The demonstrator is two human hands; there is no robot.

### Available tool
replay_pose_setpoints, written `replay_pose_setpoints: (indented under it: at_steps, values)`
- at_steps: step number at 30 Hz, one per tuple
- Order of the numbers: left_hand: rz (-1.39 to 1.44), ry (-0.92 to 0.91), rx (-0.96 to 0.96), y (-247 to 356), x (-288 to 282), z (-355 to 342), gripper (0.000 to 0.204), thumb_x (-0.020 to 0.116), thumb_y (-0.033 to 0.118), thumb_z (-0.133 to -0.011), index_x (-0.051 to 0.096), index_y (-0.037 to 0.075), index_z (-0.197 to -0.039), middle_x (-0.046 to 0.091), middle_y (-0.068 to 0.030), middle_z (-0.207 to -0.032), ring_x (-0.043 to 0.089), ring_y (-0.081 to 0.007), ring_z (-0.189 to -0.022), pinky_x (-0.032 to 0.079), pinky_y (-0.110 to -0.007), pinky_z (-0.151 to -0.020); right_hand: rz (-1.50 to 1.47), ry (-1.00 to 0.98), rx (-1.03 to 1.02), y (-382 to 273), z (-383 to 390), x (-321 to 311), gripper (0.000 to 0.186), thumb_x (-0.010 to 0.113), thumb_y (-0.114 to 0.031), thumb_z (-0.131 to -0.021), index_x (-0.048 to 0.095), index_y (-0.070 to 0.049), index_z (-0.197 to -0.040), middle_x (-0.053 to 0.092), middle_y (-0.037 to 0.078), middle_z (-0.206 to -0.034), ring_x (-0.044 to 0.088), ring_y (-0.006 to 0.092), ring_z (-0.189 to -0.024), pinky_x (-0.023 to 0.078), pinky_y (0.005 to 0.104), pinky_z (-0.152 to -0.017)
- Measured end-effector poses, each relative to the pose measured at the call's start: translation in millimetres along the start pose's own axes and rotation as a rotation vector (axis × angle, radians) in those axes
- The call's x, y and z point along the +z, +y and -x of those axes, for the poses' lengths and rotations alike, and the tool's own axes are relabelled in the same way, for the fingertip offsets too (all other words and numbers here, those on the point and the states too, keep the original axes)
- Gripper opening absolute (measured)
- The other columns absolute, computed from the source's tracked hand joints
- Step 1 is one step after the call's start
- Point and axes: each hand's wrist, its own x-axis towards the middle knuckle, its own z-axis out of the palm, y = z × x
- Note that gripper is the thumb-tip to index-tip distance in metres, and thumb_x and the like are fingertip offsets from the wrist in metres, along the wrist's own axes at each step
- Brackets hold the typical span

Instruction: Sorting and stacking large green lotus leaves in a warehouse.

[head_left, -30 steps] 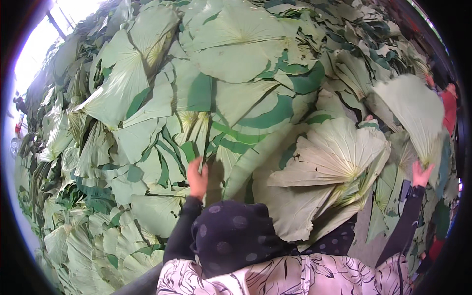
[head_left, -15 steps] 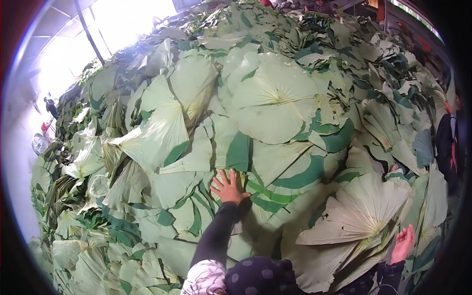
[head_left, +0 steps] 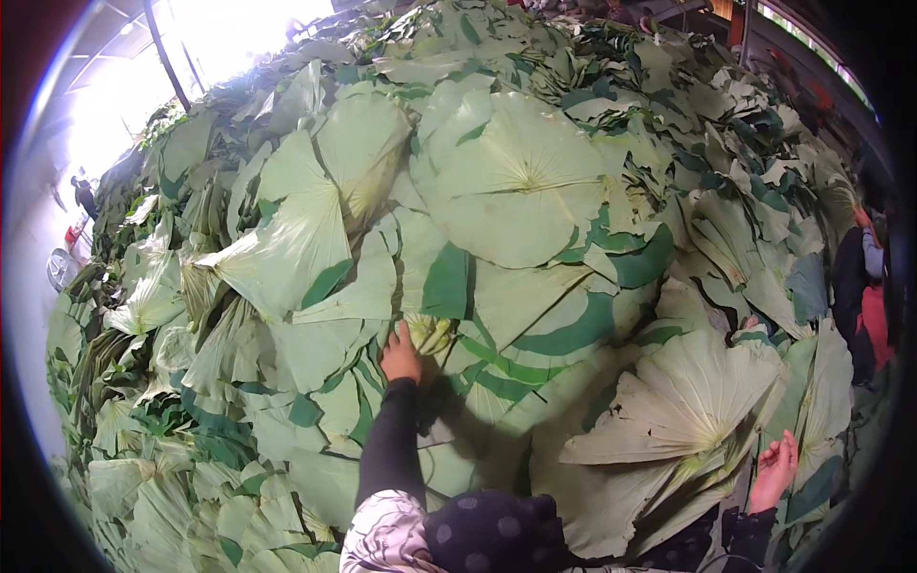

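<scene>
Below the round leaf point(head_left: 516, 186) near the middle of a large pile point(head_left: 573, 377) of green leaves, the left hand point(head_left: 400, 355) reaches in at the end of a dark sleeve point(head_left: 390, 444). Its fingers lie close together and point upward at the edge of a folded leaf point(head_left: 432, 332) with a yellowish, ribbed centre; whether they pinch it, I cannot tell. That folded leaf lies below the round leaf and a little to its left, partly under a dark green flap point(head_left: 446, 282).

Well to the lower right of the round leaf is the right hand point(head_left: 774, 473), palm showing, fingers loosely parted and slightly bent. It is just beside a pale fan point(head_left: 693, 396) of leaf, which spreads between it and the round leaf. On its other side stands a long leaf point(head_left: 826, 406); I cannot tell whether the hand touches it.

Straight below the round leaf, at the lower edge, a dark dotted cloth point(head_left: 497, 530) shows next to a pale patterned garment point(head_left: 387, 535). Far to the right of the round leaf, a co-worker in red point(head_left: 874, 320) is partly in view; far to its left, past the pile, is a wheel point(head_left: 63, 270).
</scene>
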Motion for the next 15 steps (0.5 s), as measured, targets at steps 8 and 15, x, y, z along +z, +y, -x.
replay_pose_setpoints:
  at_steps: [8, 15]
  values:
    - [0.31, -0.091, 0.275, -24.9, -112.2, 24.5, 0.057, 0.062, 0.01, -0.067, 0.047, 0.009, -0.122, 0.063, -0.0134, -0.081, 0.061, -0.0279, -0.072, 0.048, -0.035, -0.067, -0.066, -0.107, 0.048, -10.0, 33.0, 37.5, 0.02, 0.052, -0.013, -0.088, 0.056, -0.005, -0.106, 0.055, 0.001, -0.073, 0.049, 0.0063, -0.061, 0.043, 0.0202, -0.057]
    - [1.368, -0.352, -0.013, -9.6, -184.6, 52.7, 0.028, 0.056, 0.002, -0.074, 0.053, 0.001, -0.101, 0.059, -0.0018, -0.089, 0.054, -0.009, -0.077, 0.044, -0.023, -0.07, 0.109, -0.4, 0.221, -2.2, 92.4, 100.0, 0.014, 0.051, -0.011, -0.088, 0.056, -0.004, -0.098, 0.057, 0.003, -0.071, 0.053, 0.0076, -0.061, 0.046, 0.0213, -0.055]
